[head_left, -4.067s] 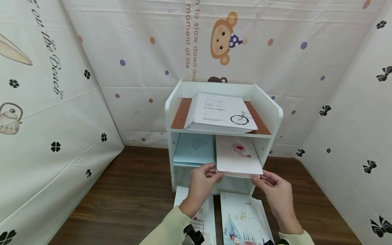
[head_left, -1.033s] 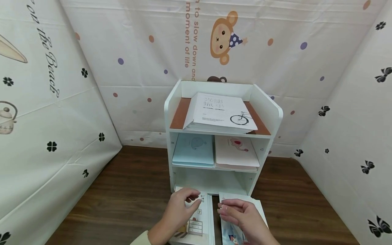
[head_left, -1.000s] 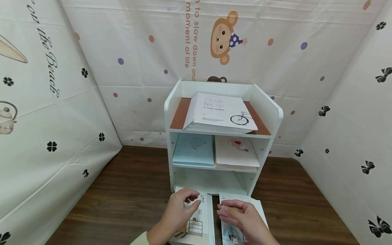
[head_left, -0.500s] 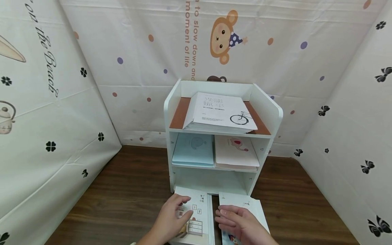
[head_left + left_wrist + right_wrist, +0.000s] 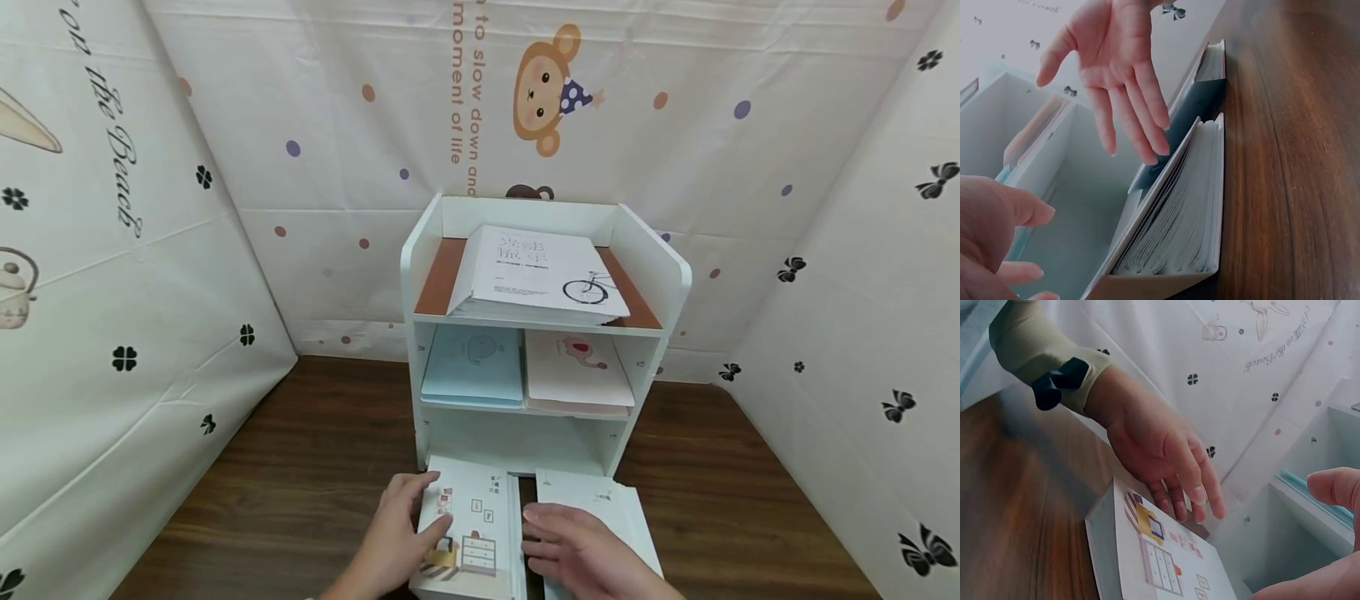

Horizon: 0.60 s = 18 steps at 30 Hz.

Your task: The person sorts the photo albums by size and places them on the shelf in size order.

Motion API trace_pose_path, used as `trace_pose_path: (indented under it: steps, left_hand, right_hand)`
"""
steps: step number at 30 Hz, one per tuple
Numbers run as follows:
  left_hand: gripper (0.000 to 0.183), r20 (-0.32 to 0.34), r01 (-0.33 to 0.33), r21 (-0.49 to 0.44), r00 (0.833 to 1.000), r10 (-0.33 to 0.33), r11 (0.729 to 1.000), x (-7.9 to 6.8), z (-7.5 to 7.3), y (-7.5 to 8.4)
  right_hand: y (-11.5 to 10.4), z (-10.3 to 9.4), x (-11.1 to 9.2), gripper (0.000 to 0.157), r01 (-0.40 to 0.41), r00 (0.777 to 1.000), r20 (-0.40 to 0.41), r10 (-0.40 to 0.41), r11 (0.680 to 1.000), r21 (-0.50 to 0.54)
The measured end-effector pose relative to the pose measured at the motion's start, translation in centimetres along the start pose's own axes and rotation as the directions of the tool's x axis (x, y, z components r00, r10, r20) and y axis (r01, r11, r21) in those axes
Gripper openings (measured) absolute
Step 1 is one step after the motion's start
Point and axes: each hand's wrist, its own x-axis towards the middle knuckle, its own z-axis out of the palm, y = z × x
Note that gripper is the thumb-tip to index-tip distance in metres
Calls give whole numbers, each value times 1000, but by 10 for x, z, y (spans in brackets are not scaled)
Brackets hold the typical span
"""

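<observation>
Two thick books lie flat on the table before a small white shelf (image 5: 517,442). At the left book (image 5: 480,508), which has a drawn chest of drawers on its cover, my left hand (image 5: 397,529) spreads its fingers and thumb over the left side. In the right wrist view that left hand (image 5: 1157,440) hovers over the cover; whether it touches is unclear. My right hand (image 5: 577,546) is over the gap and the right book (image 5: 622,517), covering part of it. Its fingers extend loosely, and the left wrist view shows this right hand (image 5: 1119,69) with a bare palm.
A thick white book (image 5: 540,271) with a bicycle drawing rests on the shelf's top. Pale blue notebooks (image 5: 472,362) and pale pink notebooks (image 5: 573,371) lie side by side on the middle level. Printed cloth walls (image 5: 337,208) surround the wooden table (image 5: 322,467).
Both hands have left the pink notebooks, which now sit farther back on the middle shelf. Over the last second the left hand moved left and opened wider; the right hand shifted slightly left and down.
</observation>
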Motion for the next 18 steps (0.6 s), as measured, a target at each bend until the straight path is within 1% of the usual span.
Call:
trace_pose_path:
  steps: [3, 5, 9, 13, 15, 18]
  left_hand:
    - [72, 46, 45, -26, 998, -44, 999, -1, -4, -4]
    - [81, 83, 80, -46, 994, -76, 996, 0, -6, -7]
    - [89, 171, 158, -94, 975, -140, 983, 3, -11, -15]
    - [89, 238, 218, -133, 954, -182, 967, 6, -11, -22]
    - [86, 252, 238, -148, 948, -196, 960, 6, -10, -24]
    - [81, 264, 250, -178, 944, -198, 952, 7, -9, -27]
  right_hand:
    - [-1, 3, 4, 82, -20, 1000, 10, 20, 1000, 4]
    - [-2, 5, 6, 85, -38, 999, 2, 38, 999, -2]
    - [-4, 9, 12, 92, -73, 997, -16, 73, 997, -23]
    - [-4, 12, 16, 100, -102, 995, -11, 102, 995, -16]
    - [-5, 14, 18, 103, -112, 994, -9, 112, 994, -8]
    - [-6, 16, 20, 103, -112, 994, -12, 111, 994, -8]
